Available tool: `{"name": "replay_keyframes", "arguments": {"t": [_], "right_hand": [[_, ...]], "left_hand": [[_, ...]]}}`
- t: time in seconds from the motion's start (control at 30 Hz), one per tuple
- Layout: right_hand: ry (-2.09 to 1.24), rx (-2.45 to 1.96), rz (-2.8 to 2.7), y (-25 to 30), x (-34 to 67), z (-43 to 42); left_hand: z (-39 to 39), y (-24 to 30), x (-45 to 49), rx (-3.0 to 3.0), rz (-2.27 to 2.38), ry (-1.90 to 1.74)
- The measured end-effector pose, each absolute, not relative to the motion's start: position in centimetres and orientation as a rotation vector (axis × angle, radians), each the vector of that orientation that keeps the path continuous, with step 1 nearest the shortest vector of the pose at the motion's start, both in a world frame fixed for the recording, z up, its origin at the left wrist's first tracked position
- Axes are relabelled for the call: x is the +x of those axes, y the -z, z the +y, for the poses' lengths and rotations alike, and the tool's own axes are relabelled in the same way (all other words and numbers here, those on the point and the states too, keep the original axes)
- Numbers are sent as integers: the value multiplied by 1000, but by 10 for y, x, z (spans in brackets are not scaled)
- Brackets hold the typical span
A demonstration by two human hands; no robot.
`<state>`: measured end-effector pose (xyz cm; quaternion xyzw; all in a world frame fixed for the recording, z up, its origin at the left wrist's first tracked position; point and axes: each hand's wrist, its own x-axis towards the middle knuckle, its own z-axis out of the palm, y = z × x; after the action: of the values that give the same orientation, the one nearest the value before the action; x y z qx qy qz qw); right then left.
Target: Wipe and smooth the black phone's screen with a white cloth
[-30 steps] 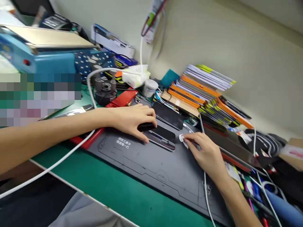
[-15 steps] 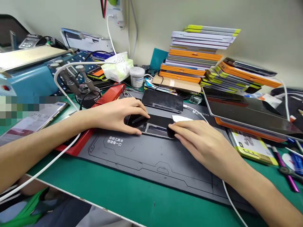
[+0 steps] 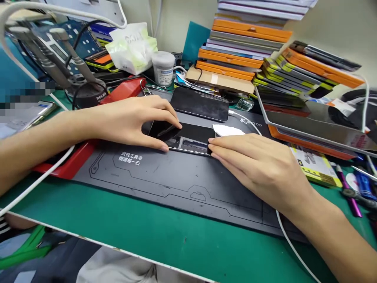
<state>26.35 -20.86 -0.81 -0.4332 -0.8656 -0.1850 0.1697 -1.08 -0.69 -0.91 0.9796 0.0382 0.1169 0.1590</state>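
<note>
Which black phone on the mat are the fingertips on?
The front phone, between left grip and right grip; the rear phone lies beside a white cable plug.

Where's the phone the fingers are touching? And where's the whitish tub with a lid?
Phone (image 3: 194, 133): head view, on its shiny dark top face.
Whitish tub (image 3: 163, 70): head view, on its side, below the lid.

The left forearm (image 3: 50, 135) extends from nine o'clock, the left grip (image 3: 137, 121) arched, thumb (image 3: 160, 146) and forefinger (image 3: 173, 119) spread; the right forearm (image 3: 330, 232) slants from four o'clock, the right grip (image 3: 262, 165) pointing fingers (image 3: 229, 142) toward nine.
</note>
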Motion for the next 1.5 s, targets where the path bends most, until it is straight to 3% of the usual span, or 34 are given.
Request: {"name": "replay_keyframes", "arguments": {"t": [0.6, 1.5], "right_hand": [[879, -1144, -2603, -1, 247, -214], [877, -1131, -2604, -2, 253, -213]], "left_hand": [[-8, 9, -11, 2765, 93, -320], [-9, 5, -11, 2753, 90, -280]]}}
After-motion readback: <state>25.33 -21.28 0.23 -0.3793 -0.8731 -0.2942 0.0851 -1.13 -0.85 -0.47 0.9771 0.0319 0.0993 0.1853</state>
